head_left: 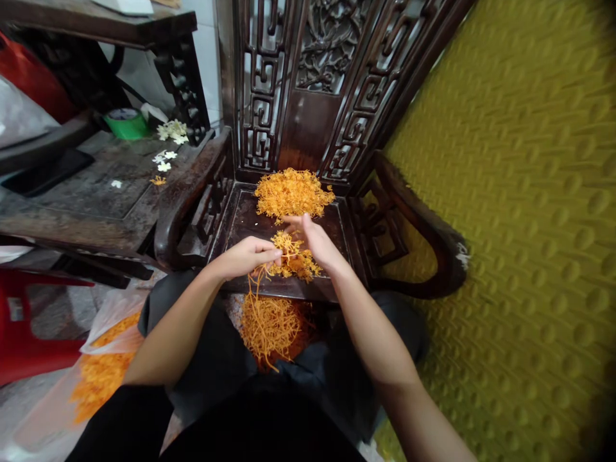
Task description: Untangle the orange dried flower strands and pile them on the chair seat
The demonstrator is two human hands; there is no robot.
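Both grips are pinched shut on one small tangle of orange strands (291,253): the left hand (245,256) nips it from the side and the right hand (320,247) closes over it from the other, just above the front edge of the carved wooden chair (308,128). A bigger heap (292,192) sits on the chair seat behind the hands, and another clump (269,327) lies in the person's lap. A green tape roll (126,123) stands on the dark desk (91,192) to the left.

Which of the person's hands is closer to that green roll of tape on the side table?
Left. The left hand sits on the same side as the green tape roll, though well below it; the right hand is farther across, over the chair seat.
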